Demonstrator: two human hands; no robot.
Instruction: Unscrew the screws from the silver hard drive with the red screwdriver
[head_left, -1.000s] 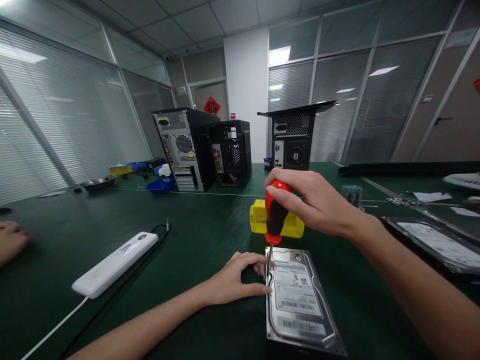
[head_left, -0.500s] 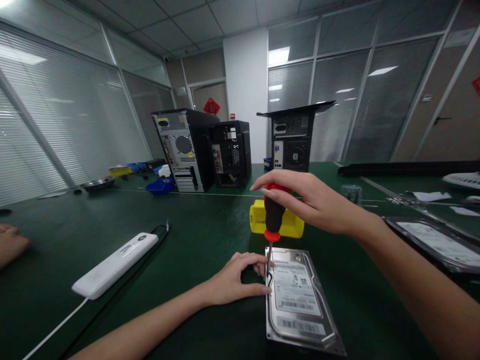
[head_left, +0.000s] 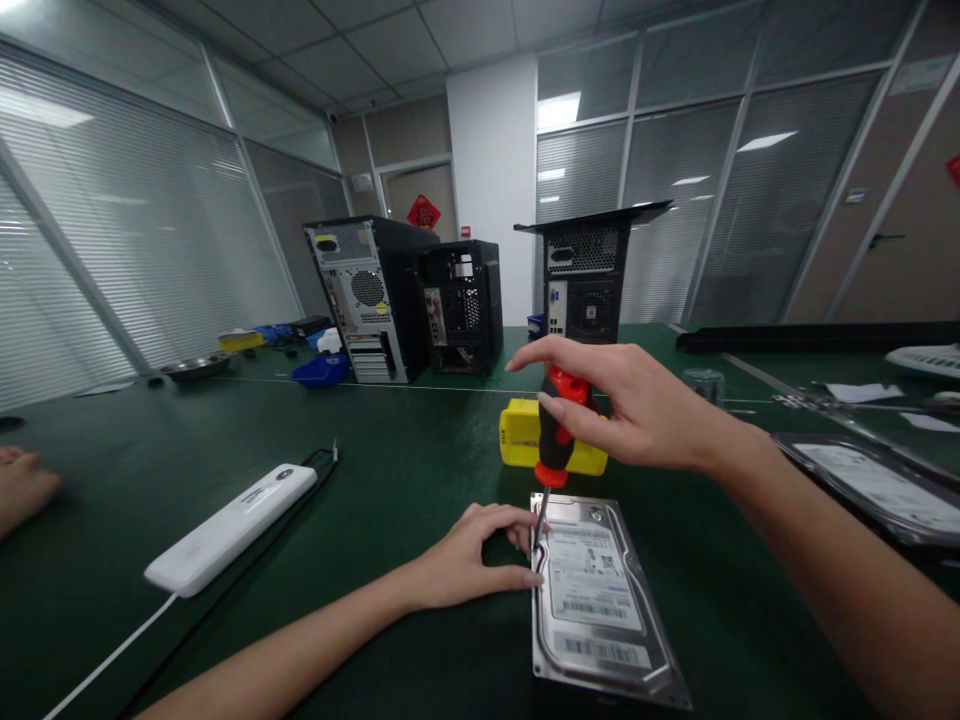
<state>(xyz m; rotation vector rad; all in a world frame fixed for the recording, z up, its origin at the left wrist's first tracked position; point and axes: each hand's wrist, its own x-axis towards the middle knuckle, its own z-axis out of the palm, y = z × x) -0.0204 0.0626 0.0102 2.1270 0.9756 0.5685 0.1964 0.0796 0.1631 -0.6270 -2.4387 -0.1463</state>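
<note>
Silver hard drive point(head_left: 592, 590) below the right hand point(head_left: 630, 410), which clasps a red-and-black screwdriver point(head_left: 553, 440), left hand point(head_left: 480, 560) touching the drive's left edge, thumb and forefinger apart.

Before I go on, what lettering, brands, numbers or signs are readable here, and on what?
"福": red diamond sign on the door.
Hard drive in front: label print and barcodes too small to read.
Yellow bin: dark lettering, blurred.
White corded bar: dark marking, unreadable.
Drive at right: label too blurred.
Small red sign on the column: too small.
</note>
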